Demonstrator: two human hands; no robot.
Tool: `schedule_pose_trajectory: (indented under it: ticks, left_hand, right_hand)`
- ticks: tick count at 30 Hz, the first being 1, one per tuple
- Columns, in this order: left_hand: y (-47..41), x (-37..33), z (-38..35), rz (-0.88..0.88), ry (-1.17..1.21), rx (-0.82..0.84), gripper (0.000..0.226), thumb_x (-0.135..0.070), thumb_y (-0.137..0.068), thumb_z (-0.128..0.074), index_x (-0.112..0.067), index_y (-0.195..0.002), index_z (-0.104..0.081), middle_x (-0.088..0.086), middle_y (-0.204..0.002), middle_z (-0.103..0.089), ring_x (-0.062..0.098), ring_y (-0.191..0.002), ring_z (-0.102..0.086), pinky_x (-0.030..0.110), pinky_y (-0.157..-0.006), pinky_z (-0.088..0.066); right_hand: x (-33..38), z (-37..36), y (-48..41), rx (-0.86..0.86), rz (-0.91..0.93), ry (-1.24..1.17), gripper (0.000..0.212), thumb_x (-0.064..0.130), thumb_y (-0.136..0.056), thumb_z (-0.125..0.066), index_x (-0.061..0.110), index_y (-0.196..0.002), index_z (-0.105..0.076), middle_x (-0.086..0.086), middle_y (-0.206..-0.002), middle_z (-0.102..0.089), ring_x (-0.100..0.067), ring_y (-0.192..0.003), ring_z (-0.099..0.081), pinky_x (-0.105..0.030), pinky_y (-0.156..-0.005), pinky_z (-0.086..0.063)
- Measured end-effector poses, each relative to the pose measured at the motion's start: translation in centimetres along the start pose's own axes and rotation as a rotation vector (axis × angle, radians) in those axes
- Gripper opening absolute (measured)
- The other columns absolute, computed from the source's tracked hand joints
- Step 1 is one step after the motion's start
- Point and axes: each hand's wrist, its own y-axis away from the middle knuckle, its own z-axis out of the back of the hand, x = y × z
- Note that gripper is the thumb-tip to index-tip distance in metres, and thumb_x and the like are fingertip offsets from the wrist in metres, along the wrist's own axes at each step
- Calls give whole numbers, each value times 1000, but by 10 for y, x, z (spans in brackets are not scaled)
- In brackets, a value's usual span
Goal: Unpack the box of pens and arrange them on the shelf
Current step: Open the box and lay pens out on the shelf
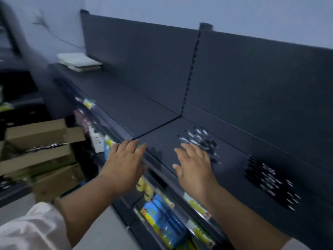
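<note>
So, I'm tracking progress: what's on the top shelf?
Loose pens partly hidden by the right hand; a neater pen row further right; stacked papers far left.

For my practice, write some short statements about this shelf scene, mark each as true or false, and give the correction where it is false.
1. The left hand and the right hand are open and hold nothing. True.
2. The top shelf bears no pens. False: pens lie by the right hand, more pens further right.
3. The cardboard box stands on the top shelf. False: it is off the shelf, to the left.
4. A pale flat stack lies at the shelf's far left end. True.
</note>
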Motion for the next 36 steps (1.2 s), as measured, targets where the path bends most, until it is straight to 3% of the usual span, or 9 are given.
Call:
schedule_pose_trajectory:
  ticks: [4, 7, 9, 15, 25, 36]
  left_hand:
    - [47, 100, 7, 152, -21, 14, 63, -43, -67, -75, -15, -122, -62, 10, -117, -64, 32, -109, -60, 45, -87, -48]
    - [84, 168, 11, 246, -45, 57, 64, -48, -86, -57, -21, -142, -40, 5, -142, -45, 27, -132, -40, 42, -106, -32]
    - [108, 211, 11, 301, -47, 41, 63, -48, -92, -46, -24, -147, -27, 1, -150, -32, 24, -139, -28, 38, -110, -23]
    - [151, 308, 20, 477, 8, 75, 61, -45, -92, -46, -26, -147, -27, -2, -151, -31, 21, -139, -27, 38, -112, -20]
    - [138, 421, -28, 656, 78, 141, 60, -51, -94, -42, -28, -147, -24, -5, -150, -31, 18, -136, -31, 36, -110, -26]
    - [19, 588, -128, 867, 85, 335, 61, -50, -94, -42, -25, -147, -24, -1, -150, -31, 22, -136, -32, 36, -110, -29]
  right_hand:
    - [97, -20, -38, 31, 104, -30, 50, 37, -99, -40, 24, -146, -31, 1, -157, -20, -20, -146, -9, -38, -116, -9]
    - [169, -40, -61, 24, 177, -46, 49, 36, -96, -44, 25, -143, -35, 2, -154, -25, -21, -144, -14, -37, -114, -11]
    - [213, -53, -73, 38, 221, -58, 48, 37, -97, -43, 25, -143, -35, 3, -154, -25, -20, -143, -16, -36, -114, -12]
    - [311, -81, -112, 128, 342, -103, 47, 38, -99, -39, 26, -144, -33, 6, -153, -26, -16, -142, -14, -34, -114, -10]
    - [390, -152, -225, 327, 434, -133, 51, 39, -101, -38, 24, -148, -26, 5, -153, -27, -17, -140, -22, -33, -116, -16]
    - [447, -283, -448, 574, 458, -165, 58, 36, -97, -49, 19, -148, -28, 0, -150, -34, -20, -135, -34, -33, -112, -29]
